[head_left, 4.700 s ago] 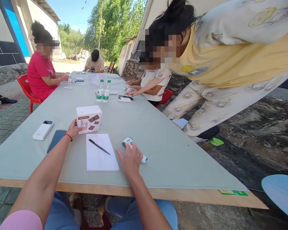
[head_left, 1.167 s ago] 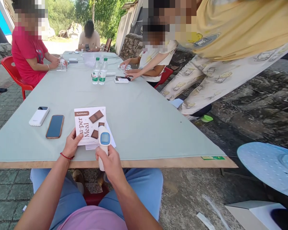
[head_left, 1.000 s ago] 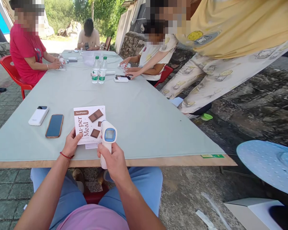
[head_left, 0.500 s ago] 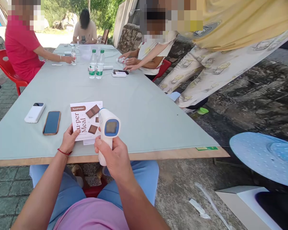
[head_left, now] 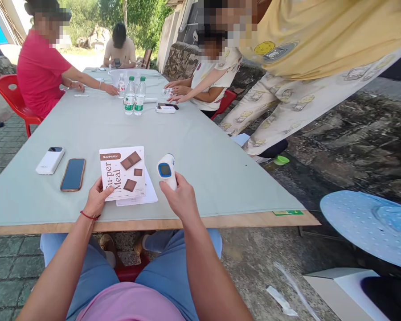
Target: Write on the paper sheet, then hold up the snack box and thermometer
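My left hand (head_left: 98, 196) grips the left edge of a white box (head_left: 123, 174) printed "NutriMotion" and "Su-per Meal" with brown chocolate squares. The box is held up above the table's near edge, over a sheet of white paper (head_left: 149, 194) whose right part shows. My right hand (head_left: 182, 196) is wrapped round the handle of a white infrared thermometer (head_left: 167, 170) with a blue-framed screen. The thermometer sits to the right of the box, apart from it, its screen facing me and dark. Left of my left hand lie a phone (head_left: 73, 174) and a white power bank (head_left: 50, 160).
Two green-capped water bottles (head_left: 134, 96) stand mid-table, with a phone on a white device (head_left: 166, 108) beside them. Several people sit or stand around the table (head_left: 200, 169); one in red touches another bottle (head_left: 121, 85). A blue dotted hat (head_left: 370, 223) is at the right.
My right hand has moved the thermometer right and away from the box, uncovering the box's right side and the paper. The person in red has shifted a bottle to the right.
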`<state>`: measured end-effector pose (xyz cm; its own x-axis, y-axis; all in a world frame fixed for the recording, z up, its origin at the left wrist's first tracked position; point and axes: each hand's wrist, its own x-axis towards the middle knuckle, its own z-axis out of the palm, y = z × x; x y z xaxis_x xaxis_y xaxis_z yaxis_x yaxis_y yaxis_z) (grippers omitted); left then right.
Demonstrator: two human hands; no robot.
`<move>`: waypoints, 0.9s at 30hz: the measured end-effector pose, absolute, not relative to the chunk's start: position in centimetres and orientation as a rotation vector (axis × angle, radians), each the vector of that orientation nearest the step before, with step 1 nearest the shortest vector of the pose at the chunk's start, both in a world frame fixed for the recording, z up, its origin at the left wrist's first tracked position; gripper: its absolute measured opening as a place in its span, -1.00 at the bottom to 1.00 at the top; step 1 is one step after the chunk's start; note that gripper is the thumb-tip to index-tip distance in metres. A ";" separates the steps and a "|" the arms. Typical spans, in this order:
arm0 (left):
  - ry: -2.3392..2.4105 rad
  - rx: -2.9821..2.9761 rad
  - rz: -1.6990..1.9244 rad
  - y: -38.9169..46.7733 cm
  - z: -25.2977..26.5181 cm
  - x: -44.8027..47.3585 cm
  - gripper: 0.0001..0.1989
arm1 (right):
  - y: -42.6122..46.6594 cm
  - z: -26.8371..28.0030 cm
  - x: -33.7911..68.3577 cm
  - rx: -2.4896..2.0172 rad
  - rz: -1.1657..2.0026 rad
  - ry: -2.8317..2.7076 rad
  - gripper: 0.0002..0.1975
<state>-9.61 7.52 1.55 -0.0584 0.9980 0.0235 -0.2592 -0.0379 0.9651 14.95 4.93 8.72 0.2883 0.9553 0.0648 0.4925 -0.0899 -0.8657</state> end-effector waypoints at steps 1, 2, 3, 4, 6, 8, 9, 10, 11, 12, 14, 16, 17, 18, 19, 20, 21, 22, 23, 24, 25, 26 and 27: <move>1.033 1.001 1.388 7.4 1.6 -9.5 -0.23 | 6.2 7.8 15.9 -1.881 0.615 -1.398 -0.64; 1.027 0.989 1.397 7.3 1.7 -9.5 -0.27 | 7.4 6.8 16.8 -2.021 0.554 -1.477 -0.66; 1.015 0.969 1.412 7.2 1.8 -9.6 -0.30 | 8.4 5.9 17.6 -2.112 0.511 -1.581 -0.68; 1.001 0.942 1.432 7.3 1.9 -9.7 -0.33 | 9.2 5.1 18.3 -2.172 0.469 -1.671 -0.69; 0.977 0.884 1.487 7.9 2.4 -10.3 -0.38 | 10.3 3.7 19.2 -2.231 0.383 -1.814 -0.69; 0.954 0.861 1.558 9.2 3.4 -11.1 -0.42 | 10.7 2.8 19.8 -2.250 0.280 -1.905 -0.70; 0.941 0.869 1.596 10.1 3.9 -11.5 -0.42 | 10.8 2.6 19.9 -2.253 0.221 -1.928 -0.70; 0.926 0.887 1.623 11.2 4.6 -11.9 -0.41 | 10.8 2.4 19.8 -2.247 0.163 -1.934 -0.70; 0.912 0.901 1.635 12.4 5.1 -12.2 -0.40 | 10.7 2.4 19.5 -2.226 0.110 -1.925 -0.70; 0.902 0.905 1.637 13.7 5.6 -12.3 -0.39 | 10.7 2.4 18.9 -2.184 0.073 -1.916 -0.70; 0.886 0.893 1.609 16.3 6.2 -12.2 -0.35 | 10.6 2.4 17.2 -2.027 0.057 -1.947 -0.71; 0.899 0.857 1.568 18.6 6.1 -11.6 -0.32 | 10.6 2.3 14.9 -1.841 0.110 -2.062 -0.74; 0.908 0.842 1.552 19.6 5.9 -11.2 -0.32 | 10.6 2.2 13.7 -1.798 0.143 -2.113 -0.75; 0.917 0.832 1.538 20.4 5.5 -10.8 -0.31 | 10.7 2.0 12.6 -1.803 0.171 -2.147 -0.77; 0.921 0.835 1.525 21.0 5.1 -10.3 -0.30 | 10.8 1.8 11.7 -1.824 0.192 -2.173 -0.78; 0.920 0.849 1.514 21.5 4.6 -10.0 -0.29 | 10.9 1.5 10.9 -1.850 0.209 -2.190 -0.79; 0.916 0.876 1.501 21.9 4.1 -9.7 -0.29 | 11.0 1.3 10.4 -1.870 0.220 -2.204 -0.79; 0.907 0.911 1.487 22.2 3.7 -9.5 -0.29 | 11.1 1.1 10.1 -1.879 0.227 -2.215 -0.78; 0.895 0.949 1.473 22.5 3.4 -9.4 -0.28 | 11.2 0.9 9.9 -1.879 0.231 -2.224 -0.76; 0.879 0.989 1.459 22.8 3.2 -9.3 -0.28 | 11.3 0.7 9.8 -1.875 0.232 -2.232 -0.75; 0.864 1.027 1.449 23.1 3.0 -9.4 -0.28 | 11.3 0.6 9.9 -1.867 0.231 -2.239 -0.74; 0.851 1.066 1.443 23.4 3.0 -9.5 -0.28 | 11.4 0.5 9.9 -1.859 0.226 -2.244 -0.75; 0.843 1.105 1.439 23.7 3.0 -9.6 -0.29 | 11.5 0.4 10.1 -1.849 0.223 -2.248 -0.76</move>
<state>-9.57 23.68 3.01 0.0154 0.9835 0.1803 -0.3239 -0.1657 0.9315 10.05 11.49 0.36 -0.1828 0.9803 0.0746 0.9465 0.1960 -0.2562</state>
